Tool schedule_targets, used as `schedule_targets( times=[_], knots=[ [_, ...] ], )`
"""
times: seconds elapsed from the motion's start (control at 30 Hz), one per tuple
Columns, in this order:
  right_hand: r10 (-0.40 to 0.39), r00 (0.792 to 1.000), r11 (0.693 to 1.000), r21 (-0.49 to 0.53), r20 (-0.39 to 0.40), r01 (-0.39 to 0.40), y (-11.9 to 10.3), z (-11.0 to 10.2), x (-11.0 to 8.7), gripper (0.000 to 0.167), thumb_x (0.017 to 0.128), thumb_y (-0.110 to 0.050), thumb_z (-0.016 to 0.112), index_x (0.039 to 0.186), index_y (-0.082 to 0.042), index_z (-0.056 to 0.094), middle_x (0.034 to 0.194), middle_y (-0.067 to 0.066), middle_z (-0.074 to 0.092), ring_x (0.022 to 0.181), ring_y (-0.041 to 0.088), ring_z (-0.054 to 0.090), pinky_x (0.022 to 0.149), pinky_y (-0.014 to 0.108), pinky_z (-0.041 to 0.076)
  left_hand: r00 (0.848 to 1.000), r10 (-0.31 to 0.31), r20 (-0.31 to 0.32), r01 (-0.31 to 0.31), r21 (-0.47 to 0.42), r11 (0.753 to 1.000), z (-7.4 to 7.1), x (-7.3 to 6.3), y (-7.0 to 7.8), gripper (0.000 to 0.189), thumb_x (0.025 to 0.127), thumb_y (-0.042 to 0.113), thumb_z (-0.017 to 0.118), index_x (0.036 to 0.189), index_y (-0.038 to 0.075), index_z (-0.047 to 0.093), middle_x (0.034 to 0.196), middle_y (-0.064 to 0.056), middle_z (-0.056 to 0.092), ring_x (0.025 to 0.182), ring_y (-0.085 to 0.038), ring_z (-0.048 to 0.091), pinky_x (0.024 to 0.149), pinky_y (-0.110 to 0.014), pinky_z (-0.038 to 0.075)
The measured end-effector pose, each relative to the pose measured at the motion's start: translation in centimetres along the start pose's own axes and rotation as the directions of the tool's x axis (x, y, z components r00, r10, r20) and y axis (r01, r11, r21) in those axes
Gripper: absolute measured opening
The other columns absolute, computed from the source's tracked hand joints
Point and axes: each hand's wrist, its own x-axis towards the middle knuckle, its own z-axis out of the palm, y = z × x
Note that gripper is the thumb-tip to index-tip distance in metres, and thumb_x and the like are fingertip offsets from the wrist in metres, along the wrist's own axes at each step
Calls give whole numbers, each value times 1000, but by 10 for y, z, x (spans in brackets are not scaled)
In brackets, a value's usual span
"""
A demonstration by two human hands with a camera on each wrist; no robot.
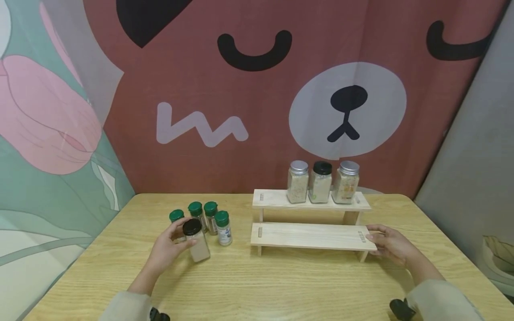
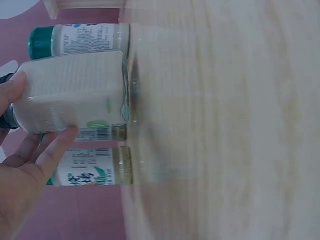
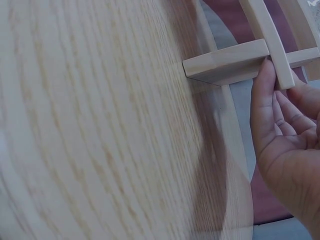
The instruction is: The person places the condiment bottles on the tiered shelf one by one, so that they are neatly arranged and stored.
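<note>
My left hand [image 1: 169, 244] grips a square glass jar [image 1: 199, 248] near its black lid, thumb on one side and fingers on the other. The jar is filled with pale powder and tilts slightly, its base close over the table. Behind it stand several green-capped spice bottles [image 1: 223, 229], one partly hidden by my left fingers. With my right hand [image 1: 391, 245] I pinch the right end of the lower board of a two-tier wooden rack [image 1: 309, 235]. In the right wrist view the thumb and fingers hold the board's end [image 3: 285, 75] from both faces, beside its leg.
Three seasoning jars stand on the upper tier: a silver-lidded one [image 1: 298, 183], a black-lidded one [image 1: 321, 183] and another silver-lidded one [image 1: 346, 183]. The wooden table [image 1: 249, 290] ends at the back against a curtain [image 1: 192, 165] printed with a bear face.
</note>
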Motion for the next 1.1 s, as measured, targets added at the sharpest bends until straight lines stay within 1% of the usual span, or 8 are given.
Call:
schedule_targets(
  times=[0.13,0.33,0.5,0.63,0.73,0.87,1.07,1.1],
  knots=[
    [5,1000,1000,-13,-8,-5,0,1,0,30,88,-10,50,115,-5,39,87,1,57,77,13,58,65,29,48,999,40,-20,-40,13,999,-4,-1,6,63,74,24,68,128,12,38,111,-15,52,104,-31,47,81,-43,41],
    [8,1000,1000,-15,-14,-8,0,-1,0,24,87,-12,52,109,-12,43,87,1,57,77,13,58,66,29,48,994,102,-30,-102,7,995,-8,-3,17,62,73,24,68,127,11,41,107,-14,54,101,-30,49,76,-42,44],
    [-5,1000,1000,-17,10,6,1,-1,2,19,88,-11,51,105,-16,45,88,2,57,77,13,58,66,28,48,994,109,-27,-109,-7,994,-9,-5,26,64,73,27,69,127,11,40,109,-13,54,103,-29,48,77,-41,44],
    [-8,1000,1000,-12,25,8,3,-3,3,18,88,-10,49,105,-15,45,88,2,56,78,13,57,67,29,48,994,105,-23,-105,-4,994,-8,-4,35,65,72,31,69,128,13,40,110,-12,54,103,-28,49,76,-40,44],
    [-8,1000,1000,-6,30,8,5,-6,4,18,89,-8,47,105,-16,46,88,1,56,78,13,57,67,29,48,995,100,-17,-101,-28,995,-6,-2,40,65,72,30,69,128,14,40,109,-11,54,103,-26,49,75,-39,45],
    [-6,999,1000,-1,32,6,7,-8,3,18,90,-6,45,102,-20,47,89,0,56,79,12,57,68,30,48,994,113,-8,-113,-72,991,-1,2,47,64,71,30,70,127,17,41,109,-9,54,102,-23,49,77,-38,43],
    [-32,998,999,-21,48,33,13,-13,5,21,86,-15,54,106,-17,46,90,0,56,81,13,57,69,30,48,993,111,29,-107,-116,988,6,5,59,62,72,34,68,127,24,41,112,-8,53,103,-23,48,75,-37,44],
    [-55,995,998,-7,82,56,15,-16,6,21,87,-14,53,107,-15,47,91,2,56,82,14,57,69,31,48,993,110,35,-105,-128,986,7,6,61,62,72,33,68,127,24,41,112,-8,52,104,-24,48,74,-37,45]
  ],
)
